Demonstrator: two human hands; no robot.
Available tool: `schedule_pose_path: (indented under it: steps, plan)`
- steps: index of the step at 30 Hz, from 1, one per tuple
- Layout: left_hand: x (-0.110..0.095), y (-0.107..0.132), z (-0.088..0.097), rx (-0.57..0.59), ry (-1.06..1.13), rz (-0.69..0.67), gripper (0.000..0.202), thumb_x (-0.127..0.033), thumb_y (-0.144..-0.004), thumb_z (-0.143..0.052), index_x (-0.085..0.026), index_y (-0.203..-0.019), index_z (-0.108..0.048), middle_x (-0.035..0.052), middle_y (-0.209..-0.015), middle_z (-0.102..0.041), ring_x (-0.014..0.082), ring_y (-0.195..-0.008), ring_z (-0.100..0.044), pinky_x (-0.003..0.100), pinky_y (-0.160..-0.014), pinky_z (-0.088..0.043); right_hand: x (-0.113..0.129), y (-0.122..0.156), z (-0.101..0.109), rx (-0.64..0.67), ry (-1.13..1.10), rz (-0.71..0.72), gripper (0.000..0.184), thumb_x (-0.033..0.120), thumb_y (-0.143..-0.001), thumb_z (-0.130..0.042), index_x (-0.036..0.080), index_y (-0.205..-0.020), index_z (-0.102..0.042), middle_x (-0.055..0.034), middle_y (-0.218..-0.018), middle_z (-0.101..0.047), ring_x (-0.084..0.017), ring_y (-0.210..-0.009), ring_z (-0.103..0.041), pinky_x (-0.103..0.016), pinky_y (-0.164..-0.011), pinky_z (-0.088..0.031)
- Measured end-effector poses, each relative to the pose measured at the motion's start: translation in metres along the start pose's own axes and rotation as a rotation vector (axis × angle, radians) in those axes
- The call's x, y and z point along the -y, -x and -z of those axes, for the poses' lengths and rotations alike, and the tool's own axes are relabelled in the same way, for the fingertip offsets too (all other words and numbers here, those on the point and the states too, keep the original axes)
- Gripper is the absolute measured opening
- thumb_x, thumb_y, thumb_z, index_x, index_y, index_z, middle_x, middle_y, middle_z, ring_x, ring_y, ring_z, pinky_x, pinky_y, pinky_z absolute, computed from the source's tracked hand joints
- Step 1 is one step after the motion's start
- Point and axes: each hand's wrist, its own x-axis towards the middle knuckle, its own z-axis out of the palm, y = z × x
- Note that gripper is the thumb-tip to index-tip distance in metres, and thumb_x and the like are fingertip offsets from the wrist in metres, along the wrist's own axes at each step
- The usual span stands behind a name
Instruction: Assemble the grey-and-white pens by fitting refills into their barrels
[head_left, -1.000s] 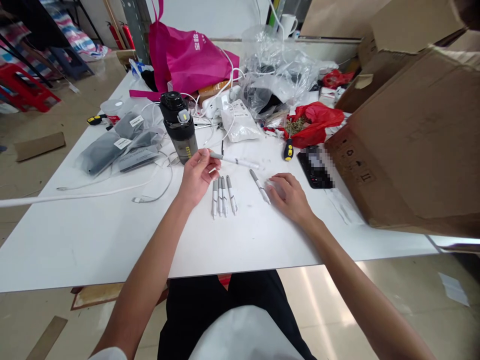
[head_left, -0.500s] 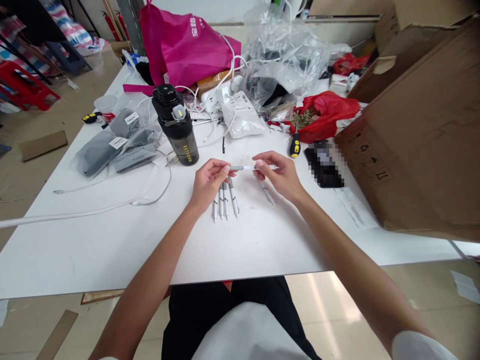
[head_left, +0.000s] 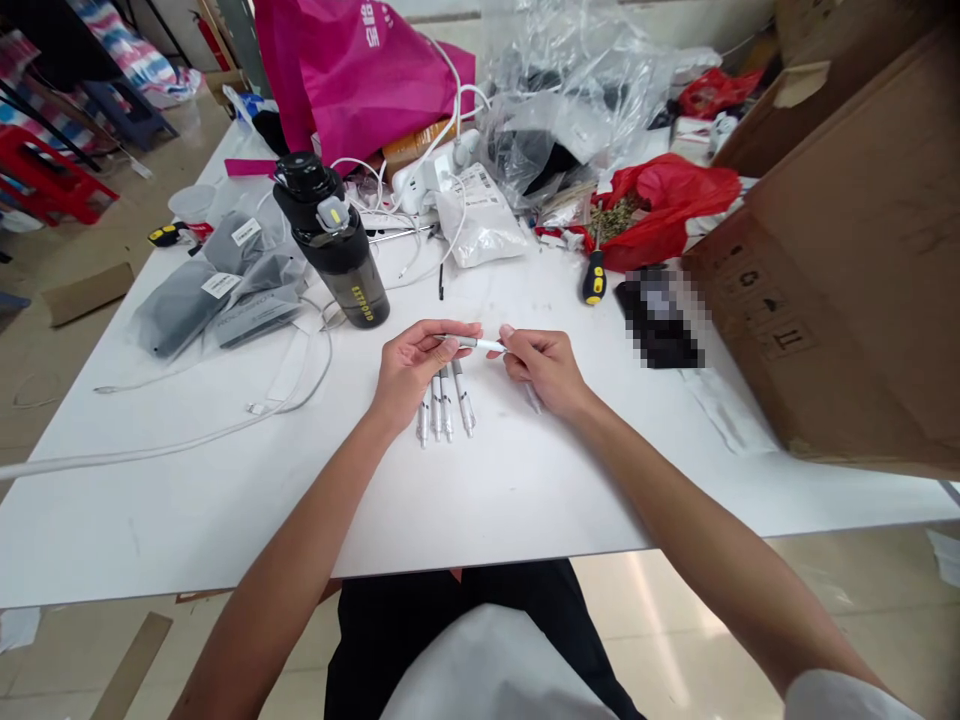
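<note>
Between my two hands a white and grey pen [head_left: 487, 345] lies level above the table. My left hand [head_left: 411, 372] pinches its grey end between thumb and fingers. My right hand [head_left: 546, 370] is closed around the other end, which its fingers hide. Just below my left hand several like pens [head_left: 445, 408] lie side by side on the white table. Another pen [head_left: 533, 398] lies under my right hand, mostly covered by it.
A black bottle [head_left: 334, 240] stands behind my left hand, near bagged grey items [head_left: 187, 305]. A screwdriver [head_left: 594, 278], a blurred black object [head_left: 664, 318] and a large cardboard box [head_left: 847, 270] are at right. Behind are a pink bag [head_left: 360, 80] and white cables.
My right hand has curled its fingers more tightly around its end of the pen and turned. My left hand keeps its pinch. The view has shifted slightly.
</note>
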Motion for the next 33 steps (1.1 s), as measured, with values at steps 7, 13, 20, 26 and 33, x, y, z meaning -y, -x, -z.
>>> schedule_pose_path:
  steps: [7, 13, 20, 26, 33]
  plan:
    - [0.0048, -0.0010, -0.0023, -0.211, -0.079, 0.020, 0.038, -0.053, -0.086, -0.091, -0.018, -0.097, -0.079, 0.0104, -0.100, -0.085, 0.0227, -0.088, -0.082, 0.037, -0.084, -0.067, 0.0056, 0.0062, -0.0033, -0.007, 0.225, 0.109, 0.060, 0.075, -0.097, -0.070, 0.018, -0.079, -0.077, 0.0024, -0.060, -0.048, -0.012, -0.056, -0.036, -0.030, -0.054, -0.028]
    - [0.0045, -0.0027, -0.0012, -0.204, -0.069, 0.000, 0.047, -0.049, -0.077, -0.099, -0.021, -0.105, -0.074, 0.0080, -0.106, -0.083, 0.0179, -0.090, -0.077, 0.029, -0.077, -0.061, 0.0071, 0.0084, -0.0004, -0.070, 0.348, 0.221, 0.055, 0.070, -0.103, -0.065, 0.020, -0.082, -0.074, 0.0011, -0.066, -0.053, -0.013, -0.060, -0.041, -0.030, -0.058, -0.033]
    - [0.0032, -0.0033, 0.0010, -0.180, -0.080, 0.020, 0.042, -0.046, -0.083, -0.094, -0.022, -0.111, -0.076, 0.0042, -0.089, -0.077, 0.0172, -0.081, -0.073, 0.030, -0.074, -0.058, 0.0060, 0.0073, 0.0038, -0.066, 0.379, 0.214, 0.057, 0.073, -0.102, -0.064, 0.020, -0.081, -0.073, 0.0011, -0.065, -0.054, -0.014, -0.060, -0.040, -0.030, -0.058, -0.033]
    - [0.0033, -0.0033, 0.0025, -0.074, -0.066, 0.031, 0.050, -0.045, -0.082, -0.095, -0.024, -0.124, -0.076, 0.0097, -0.119, -0.081, 0.0223, -0.100, -0.077, 0.036, -0.085, -0.062, 0.0072, 0.0083, 0.0021, -0.049, 0.390, 0.235, 0.057, 0.073, -0.102, -0.064, 0.021, -0.084, -0.074, 0.0011, -0.065, -0.056, -0.014, -0.060, -0.044, -0.030, -0.059, -0.036]
    - [0.0063, -0.0045, 0.0015, -0.203, -0.070, 0.080, 0.041, -0.054, -0.083, -0.093, -0.020, -0.084, -0.071, 0.0025, -0.076, -0.073, 0.0123, -0.064, -0.063, 0.029, -0.068, -0.056, 0.0053, 0.0071, 0.0040, 0.020, 0.457, 0.295, 0.045, 0.068, -0.101, -0.068, 0.023, -0.105, -0.077, -0.0022, -0.083, -0.068, -0.018, -0.071, -0.055, -0.031, -0.066, -0.045]
